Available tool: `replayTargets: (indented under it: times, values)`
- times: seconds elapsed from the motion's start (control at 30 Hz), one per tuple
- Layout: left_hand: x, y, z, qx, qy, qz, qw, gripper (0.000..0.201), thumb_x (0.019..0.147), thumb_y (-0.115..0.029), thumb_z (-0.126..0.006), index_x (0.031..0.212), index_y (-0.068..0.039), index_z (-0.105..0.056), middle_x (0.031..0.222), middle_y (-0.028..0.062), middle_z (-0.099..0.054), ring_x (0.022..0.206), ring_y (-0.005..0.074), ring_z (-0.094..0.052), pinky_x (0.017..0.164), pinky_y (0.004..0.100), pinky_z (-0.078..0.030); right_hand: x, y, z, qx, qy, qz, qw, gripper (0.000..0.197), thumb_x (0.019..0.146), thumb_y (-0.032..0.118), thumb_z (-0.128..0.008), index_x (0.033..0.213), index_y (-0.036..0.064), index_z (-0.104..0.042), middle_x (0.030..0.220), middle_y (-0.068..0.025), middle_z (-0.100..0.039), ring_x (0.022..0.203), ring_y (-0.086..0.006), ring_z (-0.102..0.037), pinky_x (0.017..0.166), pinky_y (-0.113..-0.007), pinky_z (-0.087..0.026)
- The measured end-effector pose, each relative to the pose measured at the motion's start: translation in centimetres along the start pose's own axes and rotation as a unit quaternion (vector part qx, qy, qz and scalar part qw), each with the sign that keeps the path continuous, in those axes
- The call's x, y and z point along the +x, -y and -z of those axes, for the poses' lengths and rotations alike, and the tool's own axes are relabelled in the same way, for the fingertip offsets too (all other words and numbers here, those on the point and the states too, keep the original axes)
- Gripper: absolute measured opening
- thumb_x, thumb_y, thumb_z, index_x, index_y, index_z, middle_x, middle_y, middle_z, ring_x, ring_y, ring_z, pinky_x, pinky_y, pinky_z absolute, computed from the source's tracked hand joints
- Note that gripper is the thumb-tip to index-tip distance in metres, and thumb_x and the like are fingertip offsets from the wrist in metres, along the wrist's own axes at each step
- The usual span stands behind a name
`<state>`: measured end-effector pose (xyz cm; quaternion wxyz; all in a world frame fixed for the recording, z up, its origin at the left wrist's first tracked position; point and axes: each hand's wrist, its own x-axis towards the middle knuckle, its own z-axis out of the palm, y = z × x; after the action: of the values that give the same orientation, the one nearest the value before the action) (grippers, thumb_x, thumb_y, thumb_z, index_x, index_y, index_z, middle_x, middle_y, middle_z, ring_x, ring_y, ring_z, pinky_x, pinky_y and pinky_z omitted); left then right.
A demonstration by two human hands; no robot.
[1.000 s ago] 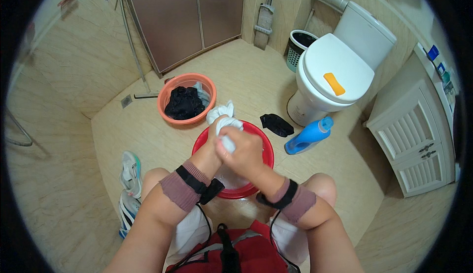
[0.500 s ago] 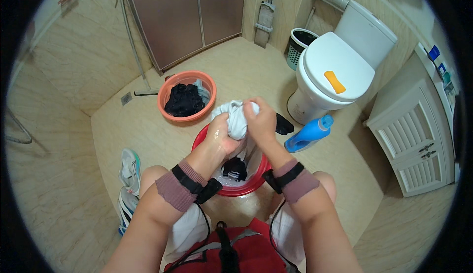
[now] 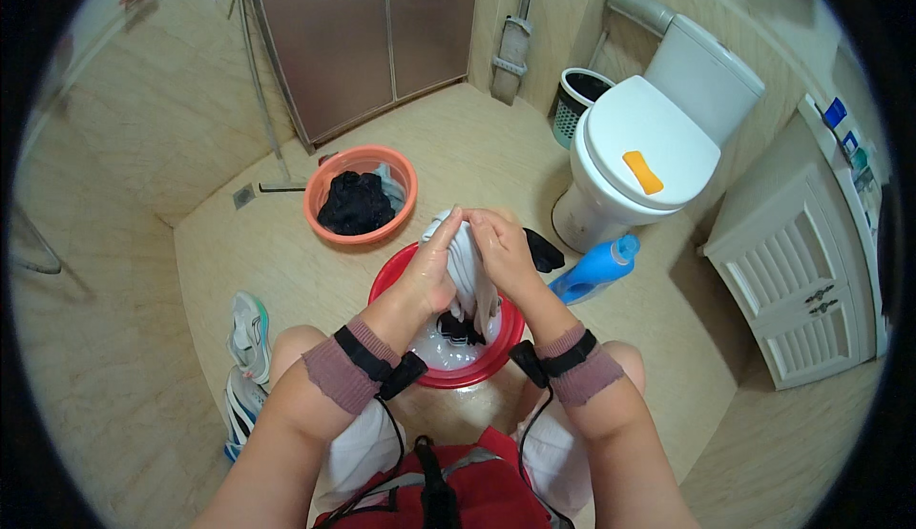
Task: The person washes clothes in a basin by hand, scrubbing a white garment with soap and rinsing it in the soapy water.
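Note:
Both of my hands are closed round a wet white garment (image 3: pixel 464 267) above the red basin (image 3: pixel 468 379). My left hand (image 3: pixel 431 267) presses it from the left, with the thumb pointing up. From the other side, my right hand (image 3: pixel 504 250) grips its upper part, the fingertips meeting near my left thumb. The cloth hangs in folds down into the basin. Sudsy water fills the bottom there, and a black piece of clothing with white stripes (image 3: pixel 461 329) lies in it. The garment's exact kind is hidden by the bunching.
An orange basin (image 3: pixel 351 238) of dark and pale-blue clothes stands ahead on the left. Right of the red basin are a black cloth (image 3: pixel 544 251) and a blue bottle (image 3: pixel 599 269). A toilet (image 3: pixel 658 143), a white cabinet (image 3: pixel 787 271) and sneakers (image 3: pixel 250 336) stand around.
The white garment was bunched up between my hands; now it hangs longer, down into the basin. My hands have turned more upright and come together at the fingertips.

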<state>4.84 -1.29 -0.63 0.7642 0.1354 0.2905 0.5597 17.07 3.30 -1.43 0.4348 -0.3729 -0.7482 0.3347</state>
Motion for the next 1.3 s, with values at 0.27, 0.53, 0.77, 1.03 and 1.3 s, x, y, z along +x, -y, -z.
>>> replayTargets:
  times: [0.27,0.53,0.77,1.03,1.3]
  values:
    - [-0.4,-3.1,0.2,-0.129,0.089,-0.110,0.981,0.037,0.092,-0.034,-0.056,0.116,-0.006,-0.056,0.112,0.0073,-0.062,0.106,0.0226,-0.057,0.095,0.0404,-0.044,-1.9,-1.5,-0.2,0.188,0.206,-0.133,0.951,0.050,0.076,0.009,-0.070,0.120,-0.0041,-0.050,0.096,-0.0159,-0.065,0.097,-0.0250,-0.062,0.086,-0.034,-0.049]
    - [2.2,-5.2,1.7,-0.259,-0.071,-0.143,0.953,0.026,0.090,-0.028,-0.062,0.102,-0.008,-0.053,0.097,0.0096,-0.063,0.086,0.0200,-0.061,0.080,0.0365,-0.051,-2.9,3.2,-1.5,0.124,-0.021,-0.046,0.991,0.047,0.072,0.008,-0.064,0.117,0.0025,-0.053,0.091,-0.0171,-0.066,0.080,-0.0298,-0.067,0.071,-0.037,-0.053]
    - [3.4,-2.8,5.0,-0.169,-0.054,-0.073,0.981,0.018,0.088,-0.024,-0.060,0.097,-0.008,-0.055,0.083,0.0042,-0.061,0.069,0.0178,-0.059,0.061,0.0302,-0.052,-4.0,7.4,-2.4,-0.127,-0.012,0.149,0.981,0.024,0.074,0.024,-0.073,0.091,0.0088,-0.067,0.080,-0.0135,-0.067,0.072,-0.0300,-0.066,0.062,-0.035,-0.052]
    - [2.3,-0.6,2.5,-0.111,-0.069,-0.036,0.991,0.011,0.090,-0.020,-0.057,0.094,-0.011,-0.052,0.073,0.0032,-0.057,0.063,0.0200,-0.059,0.057,0.0352,-0.051,-2.2,4.7,-2.7,-0.144,-0.119,0.058,0.981,0.017,0.079,0.025,-0.066,0.083,0.0087,-0.064,0.070,-0.0167,-0.062,0.061,-0.0345,-0.062,0.054,-0.037,-0.048]
    - [1.7,0.1,0.6,-0.092,-0.113,-0.031,0.989,0.009,0.090,-0.015,-0.052,0.094,-0.008,-0.056,0.085,0.0084,-0.063,0.080,0.0248,-0.065,0.072,0.0391,-0.055,-0.6,2.0,-2.1,-0.151,-0.163,-0.028,0.974,0.017,0.082,0.028,-0.062,0.086,0.0117,-0.064,0.068,-0.0178,-0.063,0.063,-0.0378,-0.063,0.055,-0.045,-0.049]
